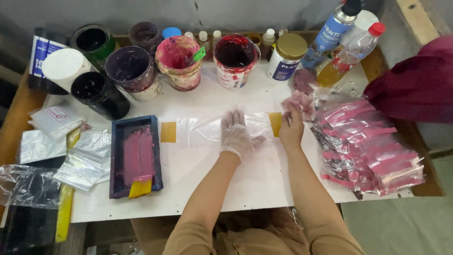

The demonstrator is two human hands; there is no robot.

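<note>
Mid-tabletop (264, 184), the gloved left hand (236, 134) presses flat, fingers spread, on a clear bag (203, 130) taped yellow at both ends; the bare right hand (291, 128) seemingly grips a pink rag (299, 101). Pink-striped packets (368, 151) pile along the right edge.

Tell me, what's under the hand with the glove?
Under the gloved left hand lies a clear plastic bag taped flat on the white board. The patch beneath the palm is covered, so it cannot be seen.

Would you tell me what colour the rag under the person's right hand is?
The rag is pink, seen in the head view beneath the right hand.
</note>
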